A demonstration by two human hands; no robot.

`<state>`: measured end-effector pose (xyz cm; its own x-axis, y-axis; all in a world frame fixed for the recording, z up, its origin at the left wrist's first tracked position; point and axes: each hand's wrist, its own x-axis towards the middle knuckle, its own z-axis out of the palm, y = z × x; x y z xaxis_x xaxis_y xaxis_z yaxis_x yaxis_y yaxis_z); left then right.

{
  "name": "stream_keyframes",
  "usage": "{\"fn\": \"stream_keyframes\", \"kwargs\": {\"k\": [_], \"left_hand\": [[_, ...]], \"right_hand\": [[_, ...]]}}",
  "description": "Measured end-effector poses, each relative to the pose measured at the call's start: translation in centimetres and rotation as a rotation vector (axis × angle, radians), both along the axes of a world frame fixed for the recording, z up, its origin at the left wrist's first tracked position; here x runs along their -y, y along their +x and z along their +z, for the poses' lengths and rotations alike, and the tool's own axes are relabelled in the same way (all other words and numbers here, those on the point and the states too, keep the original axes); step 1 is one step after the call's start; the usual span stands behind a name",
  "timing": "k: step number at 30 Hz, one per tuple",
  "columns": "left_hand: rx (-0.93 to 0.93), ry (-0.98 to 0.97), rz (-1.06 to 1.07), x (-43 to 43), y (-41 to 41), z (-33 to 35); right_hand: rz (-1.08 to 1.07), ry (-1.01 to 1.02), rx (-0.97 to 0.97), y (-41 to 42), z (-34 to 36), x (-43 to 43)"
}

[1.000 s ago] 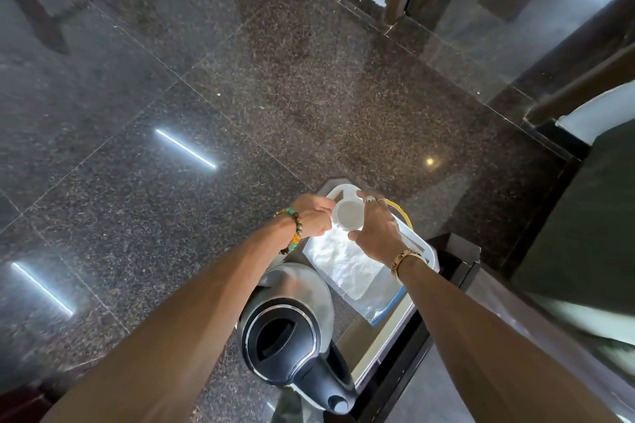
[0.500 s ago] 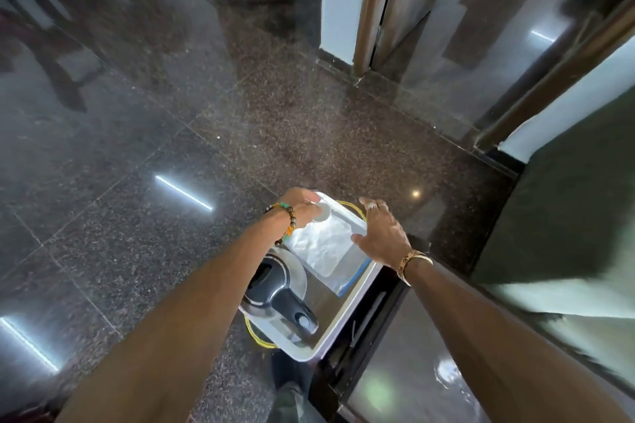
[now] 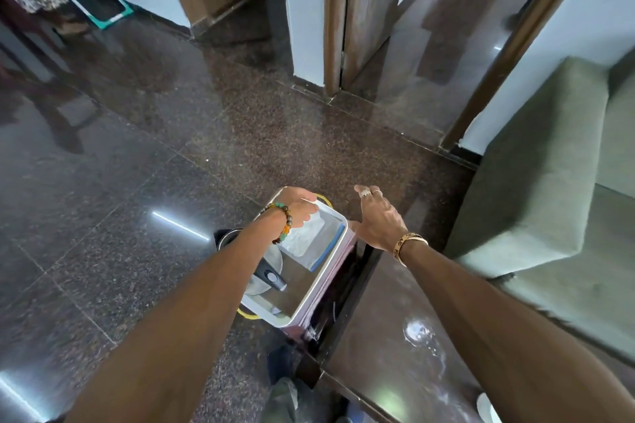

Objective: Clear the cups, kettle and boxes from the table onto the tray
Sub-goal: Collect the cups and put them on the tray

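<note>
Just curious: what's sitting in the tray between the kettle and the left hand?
A clear plastic packet with a blue edge lies there; the head view shows it.

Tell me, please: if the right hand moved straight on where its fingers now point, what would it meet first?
Probably nothing near: the open right hand points away, past the far right corner of the tray, with only the dark floor ahead. Depth is unclear, so the floor may come first.

There is one left hand, one right hand, one tray, one kettle, one box, one bead bracelet, one gold bracelet, one surface and one sofa.
</note>
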<state>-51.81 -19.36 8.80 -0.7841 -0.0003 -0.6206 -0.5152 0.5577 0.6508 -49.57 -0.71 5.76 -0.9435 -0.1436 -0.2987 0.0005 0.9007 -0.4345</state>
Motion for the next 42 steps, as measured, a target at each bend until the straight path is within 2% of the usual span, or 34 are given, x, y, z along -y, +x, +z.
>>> {"fn": "stream_keyframes", "kwargs": {"k": [5, 12, 16, 20, 23, 26, 30, 33, 39, 42], "left_hand": [[-0.013, 0.203, 0.022, -2.3, 1.6, 0.7], [-0.019, 0.182, -0.207, -5.8, 3.2, 1.1], [0.028, 0.171, -0.225, -4.7, 4.0, 0.9], [0.242, 0.313, -0.021, -1.3, 3.1, 0.3], [0.297, 0.395, 0.124, 1.1, 2.5, 0.3], [0.344, 0.455, 0.177, 3.1, 2.2, 0.6], [0.277, 0.451, 0.244, 4.9, 1.9, 0.8], [0.136, 0.334, 0.224, 5.7, 1.9, 0.1], [0.059, 0.351, 0.336, 6.3, 2.4, -1.6], [0.007, 0.278, 0.349, 6.1, 2.6, -2.1]], "right_hand": [[-0.069, 0.009, -0.068, 2.6, 3.1, -3.1], [-0.22, 0.053, -0.098, 5.7, 5.3, -5.6], [-0.229, 0.042, -0.075, 6.5, 4.5, -4.0], [-0.208, 0.006, -0.062, 6.8, 3.3, -1.2], [-0.168, -0.004, -0.041, 6.6, 2.7, 0.7], [-0.126, -0.005, -0.04, 5.7, 2.4, 2.0], [-0.079, 0.006, -0.042, 4.2, 2.5, 3.2], [-0.037, 0.012, -0.03, 3.2, 2.4, 3.7], [0.034, 0.003, -0.01, 2.2, 1.3, 4.2], [0.058, -0.005, -0.001, 1.9, 0.8, 4.3]]}}
